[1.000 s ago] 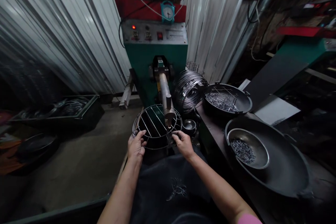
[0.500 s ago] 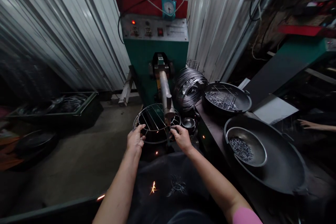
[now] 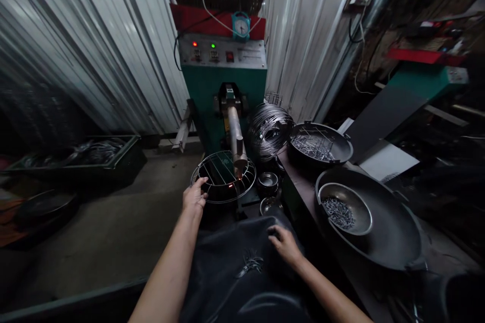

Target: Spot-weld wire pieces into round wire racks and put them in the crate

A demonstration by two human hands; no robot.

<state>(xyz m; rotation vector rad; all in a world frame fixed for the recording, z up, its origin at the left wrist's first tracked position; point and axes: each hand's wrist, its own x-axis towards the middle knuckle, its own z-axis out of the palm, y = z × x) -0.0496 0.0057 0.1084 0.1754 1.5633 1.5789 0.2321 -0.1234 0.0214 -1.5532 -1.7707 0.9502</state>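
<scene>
My left hand point(image 3: 194, 198) is closed on the near left rim of a round wire rack point(image 3: 215, 184), made of two rings joined by short wires, with straight bars across it. The rack sits under the tip of a spot welder's arm point(image 3: 235, 136), where a small orange glow shows at its near right side. My right hand point(image 3: 285, 245) is off the rack, its fingers bent and apart above the dark apron point(image 3: 220, 262) on my lap. No piece shows in it. Just left of it, a small pile of short metal wires point(image 3: 251, 263) lies on the apron.
The green welding machine point(image 3: 223, 75) stands ahead, with a clock point(image 3: 241, 25) on it. To the right are a wire coil point(image 3: 270, 131), a pan of wire pieces point(image 3: 346, 151) and a large pan point(image 3: 401, 232) holding a bowl point(image 3: 366, 209). A green bin point(image 3: 129, 154) is at left.
My right hand has pulled back from the welder tip toward my lap. The flying sparks are gone, and a green light now shows on the panel. The other person's hand at right has left view.
</scene>
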